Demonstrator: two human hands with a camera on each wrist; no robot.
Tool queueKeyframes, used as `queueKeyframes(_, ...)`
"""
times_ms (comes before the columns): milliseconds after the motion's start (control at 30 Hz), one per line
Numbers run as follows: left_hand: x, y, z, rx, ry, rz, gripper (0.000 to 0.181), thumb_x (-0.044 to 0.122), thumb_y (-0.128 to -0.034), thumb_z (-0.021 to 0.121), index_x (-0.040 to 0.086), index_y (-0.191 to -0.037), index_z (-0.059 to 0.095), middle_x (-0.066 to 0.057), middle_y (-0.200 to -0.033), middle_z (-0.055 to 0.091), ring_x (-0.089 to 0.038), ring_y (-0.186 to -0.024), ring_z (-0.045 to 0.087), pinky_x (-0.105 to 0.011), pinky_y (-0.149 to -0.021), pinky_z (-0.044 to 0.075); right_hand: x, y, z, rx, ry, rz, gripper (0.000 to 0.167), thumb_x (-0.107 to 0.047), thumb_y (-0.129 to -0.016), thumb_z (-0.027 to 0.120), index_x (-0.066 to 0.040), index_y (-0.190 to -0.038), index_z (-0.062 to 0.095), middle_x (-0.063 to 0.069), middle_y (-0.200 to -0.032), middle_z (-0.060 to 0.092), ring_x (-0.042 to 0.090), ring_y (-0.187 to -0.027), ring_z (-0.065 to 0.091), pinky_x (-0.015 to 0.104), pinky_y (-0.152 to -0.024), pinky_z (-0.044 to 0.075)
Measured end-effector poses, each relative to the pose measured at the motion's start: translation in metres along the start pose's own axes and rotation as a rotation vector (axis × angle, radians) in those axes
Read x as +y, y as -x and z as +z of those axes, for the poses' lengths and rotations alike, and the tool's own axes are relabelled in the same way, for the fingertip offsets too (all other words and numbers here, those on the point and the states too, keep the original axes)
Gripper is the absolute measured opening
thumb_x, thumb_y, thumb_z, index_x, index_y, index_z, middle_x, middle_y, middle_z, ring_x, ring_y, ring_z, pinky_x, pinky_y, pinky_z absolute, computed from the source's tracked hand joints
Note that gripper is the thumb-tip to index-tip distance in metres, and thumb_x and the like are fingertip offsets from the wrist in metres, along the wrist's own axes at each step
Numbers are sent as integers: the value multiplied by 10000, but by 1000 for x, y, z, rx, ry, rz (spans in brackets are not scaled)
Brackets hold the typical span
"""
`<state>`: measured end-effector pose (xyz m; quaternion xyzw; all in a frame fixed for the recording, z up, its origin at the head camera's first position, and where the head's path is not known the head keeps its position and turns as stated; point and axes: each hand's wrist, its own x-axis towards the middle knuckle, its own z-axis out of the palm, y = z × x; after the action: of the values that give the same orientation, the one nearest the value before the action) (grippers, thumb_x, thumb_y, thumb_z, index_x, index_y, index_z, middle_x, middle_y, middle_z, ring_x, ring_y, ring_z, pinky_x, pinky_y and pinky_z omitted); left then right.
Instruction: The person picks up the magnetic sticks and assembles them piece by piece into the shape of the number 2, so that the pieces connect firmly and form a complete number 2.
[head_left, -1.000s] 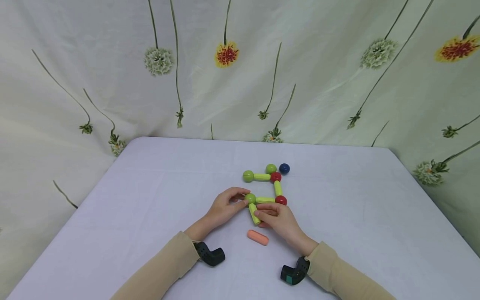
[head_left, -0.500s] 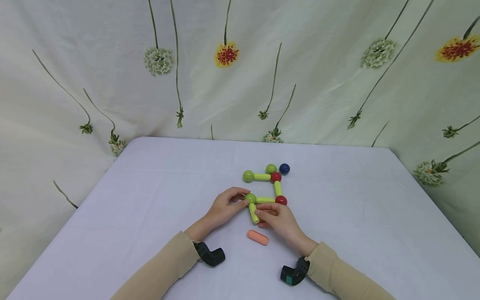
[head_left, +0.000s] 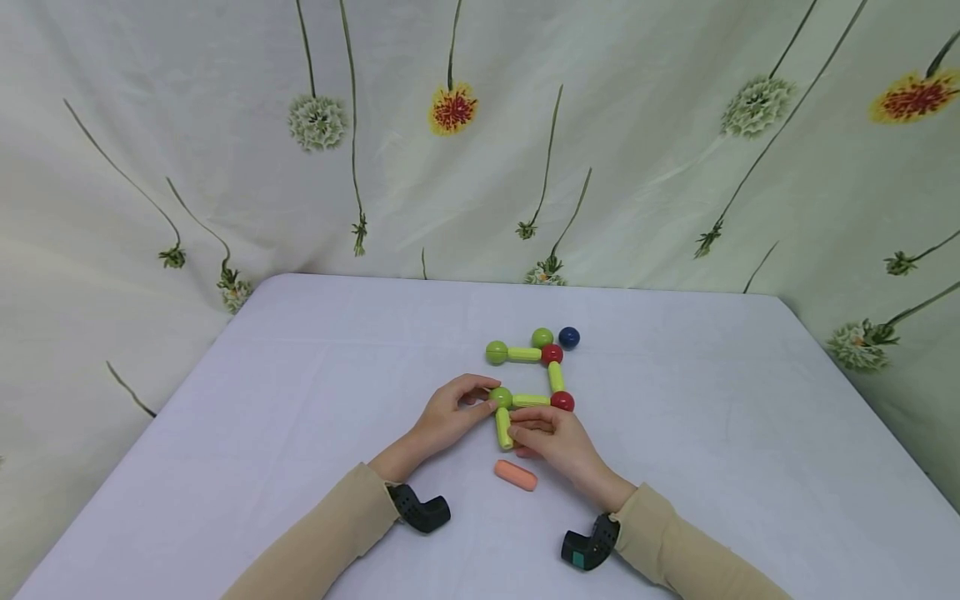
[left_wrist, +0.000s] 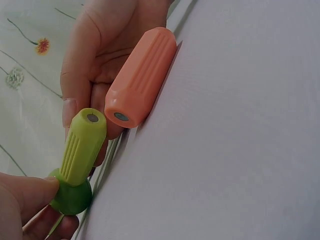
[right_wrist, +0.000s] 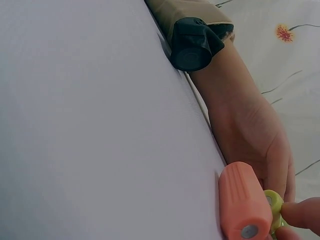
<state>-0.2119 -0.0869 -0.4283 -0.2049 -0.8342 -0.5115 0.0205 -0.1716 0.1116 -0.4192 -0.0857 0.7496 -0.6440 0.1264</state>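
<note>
My left hand (head_left: 453,412) pinches a green magnetic ball (head_left: 501,397) between thumb and fingers. From that ball a yellow-green magnetic rod (head_left: 504,430) points toward me, its near metal end bare in the left wrist view. The right hand (head_left: 561,443) pinches this rod from the right with thumb and finger. A second yellow-green rod (head_left: 531,401) joins the held ball to a red ball (head_left: 562,402). Another rod (head_left: 556,377) runs back to a farther red ball (head_left: 552,355). A rod (head_left: 523,354) links that one to a green ball (head_left: 497,352) on its left.
An orange magnetic rod (head_left: 515,475) lies loose on the white-covered table (head_left: 300,467), nearer me than both hands. Behind the farther red ball sit a green ball (head_left: 542,337) and a dark blue ball (head_left: 569,337). A flower-printed cloth (head_left: 637,125) hangs behind.
The near end of the rod in my right hand has swung slightly left, so it points more straight toward me. The left hand and the other pieces have stayed in place.
</note>
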Motion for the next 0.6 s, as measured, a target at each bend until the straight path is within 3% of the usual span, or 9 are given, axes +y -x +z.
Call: queueKeyframes(600,0,0,0,-8,-8,-5,260,163,-895,641,108,-1148,642,23,-1078,621,-134,-987,563,-334,-857,443,-1,3,0,-43,60,-45,326,-116,-858,683,47,-1132,614,133,-1008,672,179,-830,670,279,-719,543)
